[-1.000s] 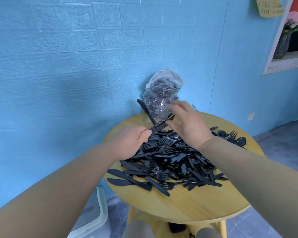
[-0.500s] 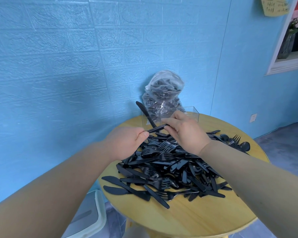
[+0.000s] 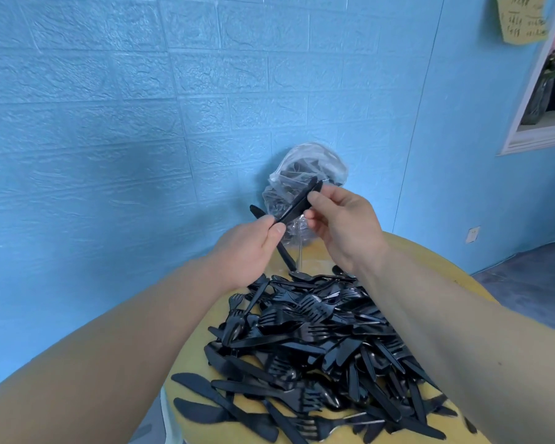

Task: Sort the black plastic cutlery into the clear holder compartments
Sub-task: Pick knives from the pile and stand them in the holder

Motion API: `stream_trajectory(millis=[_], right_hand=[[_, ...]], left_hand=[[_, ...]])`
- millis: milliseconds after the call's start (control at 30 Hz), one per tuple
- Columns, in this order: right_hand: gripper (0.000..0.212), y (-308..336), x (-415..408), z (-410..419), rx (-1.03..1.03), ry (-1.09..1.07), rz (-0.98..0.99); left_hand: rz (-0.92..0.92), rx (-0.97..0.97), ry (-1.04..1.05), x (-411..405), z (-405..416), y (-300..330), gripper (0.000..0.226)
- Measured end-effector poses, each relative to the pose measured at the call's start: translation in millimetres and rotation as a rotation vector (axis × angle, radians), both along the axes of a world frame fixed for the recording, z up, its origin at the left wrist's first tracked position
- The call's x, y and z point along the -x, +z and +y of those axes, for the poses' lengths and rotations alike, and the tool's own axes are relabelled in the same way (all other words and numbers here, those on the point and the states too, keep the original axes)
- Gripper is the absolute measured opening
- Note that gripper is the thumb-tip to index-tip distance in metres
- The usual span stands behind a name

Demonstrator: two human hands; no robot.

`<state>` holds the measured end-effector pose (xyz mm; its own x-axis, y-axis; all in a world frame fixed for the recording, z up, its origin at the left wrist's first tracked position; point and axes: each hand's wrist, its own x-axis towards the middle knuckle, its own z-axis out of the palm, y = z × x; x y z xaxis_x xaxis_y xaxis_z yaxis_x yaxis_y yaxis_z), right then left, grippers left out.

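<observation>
Raised: 2 hands w/ knives, off pile.

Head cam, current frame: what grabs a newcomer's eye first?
First, the two hands raised mid-frame: the left hand and right hand both pinch a small bundle of black knives held up in front of the clear bag of cutlery by the blue wall. Below them a big tangled pile of black cutlery covers most of the round yellow table.
</observation>
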<state>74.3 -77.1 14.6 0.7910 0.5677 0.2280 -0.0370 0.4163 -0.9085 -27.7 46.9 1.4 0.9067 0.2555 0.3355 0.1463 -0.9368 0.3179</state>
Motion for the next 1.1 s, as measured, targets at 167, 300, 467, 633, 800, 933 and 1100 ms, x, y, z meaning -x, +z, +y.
stream_trajectory(millis=[167,300,467,633,800,933,1100], right_hand=[[0.010,27.0,-26.8,21.9,0.154,-0.134,-0.302],[0.010,36.3,-60.9,37.1,0.365,-0.300,-0.611],[0.011,3.1,-79.3,75.9,0.744,-0.089,-0.891],[0.012,-24.1,-83.8,104.7,0.857,0.033,-0.963],[0.030,-41.1,-85.6,110.8,0.895,-0.037,-1.027],[0.033,-45.4,-86.3,111.7,0.960,-0.139,-1.170],[0.034,-42.3,-85.7,120.3,1.113,-0.190,-1.231]], left_hand=[[-0.085,-0.011,0.079,-24.2,35.8,1.4,0.036],[-0.093,-0.013,0.245,-35.4,65.8,-22.9,0.043],[0.029,0.013,0.258,-48.5,73.0,-44.3,0.057],[0.062,0.008,0.274,-55.8,83.0,-51.8,0.071],[0.120,0.021,0.253,-58.9,91.7,-55.8,0.075],[0.142,0.032,0.214,-60.0,95.2,-58.8,0.073],[0.134,0.023,0.176,-61.2,99.4,-63.3,0.073]])
